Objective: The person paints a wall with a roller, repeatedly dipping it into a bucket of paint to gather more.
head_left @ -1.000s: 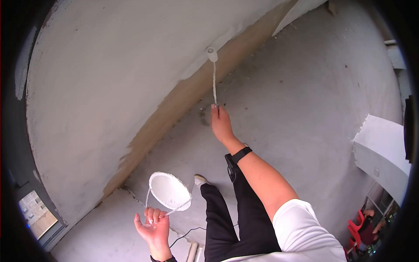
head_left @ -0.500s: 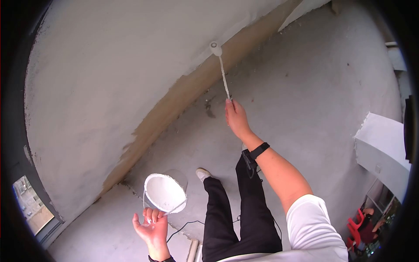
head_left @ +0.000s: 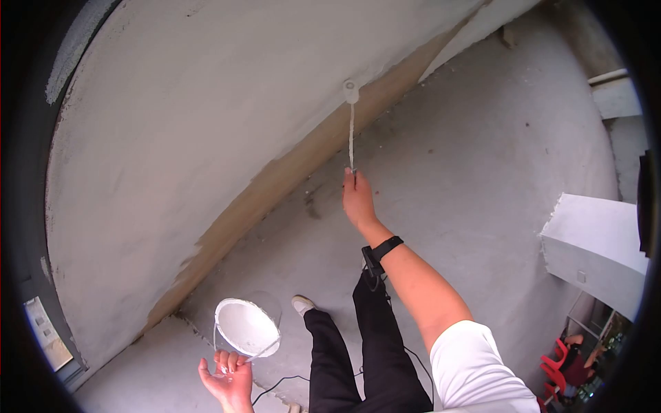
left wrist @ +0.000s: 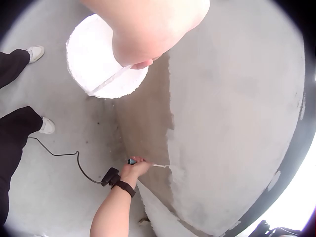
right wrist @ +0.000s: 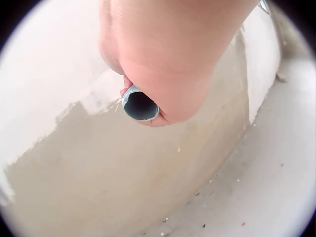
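In the head view my right hand (head_left: 358, 199) grips the handle of a small paint roller (head_left: 351, 91). The white-coated roller head lies against the wall (head_left: 172, 131), at the upper edge of a bare brown strip (head_left: 275, 180). The right wrist view shows the hollow butt of its blue handle (right wrist: 140, 105) poking out of my fist. Lower left, my left hand (head_left: 228, 380) hooks curled fingers around the wire handle of a white bucket (head_left: 246, 329). White smears mark those fingers. The bucket hangs tilted, its inside coated white.
Grey concrete floor (head_left: 454, 179) runs along the wall's foot. A dark cable (head_left: 282, 378) trails by my legs. At right stand a white ledge (head_left: 592, 241) and red chairs (head_left: 554, 368) with a person beside them. A window (head_left: 47, 337) is at far left.
The roller first shifted a little up the wall, then came back down to the brown strip's edge, farther right along it. The bucket stays hanging from my left hand as the view shifts.
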`<state>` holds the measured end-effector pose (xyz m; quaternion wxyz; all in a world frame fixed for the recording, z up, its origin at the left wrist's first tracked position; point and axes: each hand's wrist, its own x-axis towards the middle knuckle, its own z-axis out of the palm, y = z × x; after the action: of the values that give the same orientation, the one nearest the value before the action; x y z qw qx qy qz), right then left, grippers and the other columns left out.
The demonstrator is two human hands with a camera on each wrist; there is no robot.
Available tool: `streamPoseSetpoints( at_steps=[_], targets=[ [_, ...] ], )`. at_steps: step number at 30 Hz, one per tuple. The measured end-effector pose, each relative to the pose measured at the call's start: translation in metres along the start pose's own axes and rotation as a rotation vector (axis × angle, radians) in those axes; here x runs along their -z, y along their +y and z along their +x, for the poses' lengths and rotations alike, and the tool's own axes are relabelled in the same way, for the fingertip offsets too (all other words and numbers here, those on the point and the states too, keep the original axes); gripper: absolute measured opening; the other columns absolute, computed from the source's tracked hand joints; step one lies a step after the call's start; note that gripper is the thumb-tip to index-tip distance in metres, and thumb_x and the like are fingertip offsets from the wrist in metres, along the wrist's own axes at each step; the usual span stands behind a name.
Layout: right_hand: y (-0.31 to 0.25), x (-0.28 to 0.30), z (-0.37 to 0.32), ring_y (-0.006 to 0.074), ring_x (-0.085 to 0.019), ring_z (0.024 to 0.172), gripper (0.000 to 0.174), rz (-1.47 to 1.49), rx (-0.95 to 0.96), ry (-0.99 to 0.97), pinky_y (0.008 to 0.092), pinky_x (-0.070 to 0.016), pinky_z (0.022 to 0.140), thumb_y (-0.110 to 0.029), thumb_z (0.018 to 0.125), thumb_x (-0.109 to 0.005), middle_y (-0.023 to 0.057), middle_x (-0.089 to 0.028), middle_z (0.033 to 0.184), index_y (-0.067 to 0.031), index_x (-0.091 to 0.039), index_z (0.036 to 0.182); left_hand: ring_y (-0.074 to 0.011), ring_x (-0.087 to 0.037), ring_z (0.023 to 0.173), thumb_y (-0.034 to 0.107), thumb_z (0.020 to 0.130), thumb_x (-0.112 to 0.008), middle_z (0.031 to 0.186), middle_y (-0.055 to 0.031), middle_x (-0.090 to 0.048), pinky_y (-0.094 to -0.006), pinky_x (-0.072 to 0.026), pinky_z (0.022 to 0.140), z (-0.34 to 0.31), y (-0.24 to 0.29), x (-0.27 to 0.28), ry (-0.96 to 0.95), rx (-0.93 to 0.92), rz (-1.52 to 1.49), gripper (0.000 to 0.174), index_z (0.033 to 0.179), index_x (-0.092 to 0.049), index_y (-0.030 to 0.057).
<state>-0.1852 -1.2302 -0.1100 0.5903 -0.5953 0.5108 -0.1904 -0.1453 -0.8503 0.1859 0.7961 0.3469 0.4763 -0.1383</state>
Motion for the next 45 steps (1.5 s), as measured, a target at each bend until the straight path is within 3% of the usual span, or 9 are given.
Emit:
streamPoseSetpoints(
  at_steps=[7,10,16,20,24,26,35,42,45],
  targets=[
    [-0.008,-0.024,-0.107,0.0536,-0.06,0.083,0.041,-0.124,-0.047,-0.259,0.0553,-0.0463,0.071,-0.034,0.11,-0.048,0.0304,-0.065,0.086,0.0037,-0.054,0.095,-0.0157,-0.027,0.057,0.04,0.097,-0.054,0.066,-0.0007,-0.031,-0.0347,-0.0278,0.066,-0.002,0.002,-0.004,-0.008,0.016,0.011,0.035,0.082,-0.041,0.011],
    [-0.011,-0.009,-0.091,0.0521,-0.057,0.077,0.042,-0.131,0.053,-0.119,0.053,-0.046,0.069,-0.035,0.11,-0.05,0.0299,-0.063,0.082,0.0037,-0.054,0.093,-0.0149,-0.027,0.056,0.036,0.097,-0.056,0.066,-0.0005,-0.031,-0.034,-0.0278,0.066,-0.001,0.004,-0.001,-0.046,0.02,0.03,0.031,0.084,-0.042,0.011],
    [-0.066,0.051,0.011,0.0166,-0.059,0.066,0.047,0.116,-0.128,0.041,0.0381,-0.044,0.061,-0.039,0.111,-0.047,0.007,-0.055,0.069,0.0,-0.054,0.085,-0.0151,-0.028,0.056,0.036,0.097,-0.056,0.066,-0.0005,-0.031,-0.034,-0.0281,0.067,-0.002,0.006,-0.001,-0.046,0.041,0.027,0.031,0.084,-0.042,0.0108],
    [-0.08,0.032,0.019,0.0092,-0.043,0.046,0.043,0.175,-0.178,-0.044,0.0302,-0.0364,0.043,-0.043,0.112,-0.044,-0.0016,-0.043,0.063,-0.0093,-0.046,0.085,-0.0151,-0.028,0.056,0.036,0.097,-0.056,0.066,-0.0005,-0.031,-0.034,-0.0283,0.067,0.002,0.01,0.004,-0.062,0.061,0.015,0.031,0.084,-0.042,0.0106],
    [-0.034,-0.019,-0.04,0.0387,-0.051,0.054,0.044,-0.166,0.214,0.014,0.0477,-0.0445,0.057,-0.037,0.111,-0.046,0.0199,-0.056,0.066,0.0019,-0.051,0.091,-0.015,-0.028,0.056,0.036,0.097,-0.055,0.066,-0.0003,-0.031,-0.034,-0.029,0.067,0.005,0.009,0.006,-0.068,0.064,0.029,0.031,0.084,-0.042,0.0106],
    [-0.03,-0.032,-0.081,0.0499,-0.055,0.068,0.042,-0.184,0.1,-0.135,0.053,-0.0453,0.067,-0.034,0.11,-0.048,0.0292,-0.06,0.075,0.0054,-0.053,0.096,-0.015,-0.028,0.057,0.036,0.097,-0.055,0.065,-0.0003,-0.031,-0.0341,-0.0291,0.067,0.004,0.008,0.006,-0.067,0.066,0.027,0.031,0.084,-0.042,0.0107],
    [-0.029,0.009,-0.076,0.0529,-0.06,0.076,0.043,-0.221,0.107,-0.217,0.0537,-0.0482,0.069,-0.036,0.109,-0.05,0.029,-0.066,0.082,0.0042,-0.056,0.095,-0.0148,-0.028,0.058,0.035,0.098,-0.054,0.065,-0.0004,-0.03,-0.0337,-0.0291,0.067,0.003,0.005,0.006,-0.064,0.043,0.038,0.031,0.083,-0.041,0.0108],
    [-0.064,0.056,0.018,0.0131,-0.049,0.062,0.045,0.199,-0.174,-0.035,0.0357,-0.0413,0.057,-0.039,0.112,-0.047,0.0034,-0.05,0.069,-0.0021,-0.05,0.086,-0.0155,-0.03,0.058,0.04,0.097,-0.055,0.066,-0.0006,-0.031,-0.0341,-0.0293,0.068,0.008,0.014,0.019,-0.098,0.079,0.004,0.034,0.082,-0.041,0.0116],
    [-0.039,0.017,0.012,0.0207,-0.05,0.06,0.045,0.064,-0.095,-0.031,0.0391,-0.0424,0.059,-0.038,0.112,-0.046,0.0092,-0.053,0.069,0.0004,-0.051,0.089,-0.0152,-0.03,0.058,0.04,0.096,-0.057,0.066,-0.0007,-0.031,-0.0337,-0.0285,0.067,0.011,0.016,0.021,-0.107,0.074,-0.001,0.035,0.083,-0.041,0.0115]
  ],
)
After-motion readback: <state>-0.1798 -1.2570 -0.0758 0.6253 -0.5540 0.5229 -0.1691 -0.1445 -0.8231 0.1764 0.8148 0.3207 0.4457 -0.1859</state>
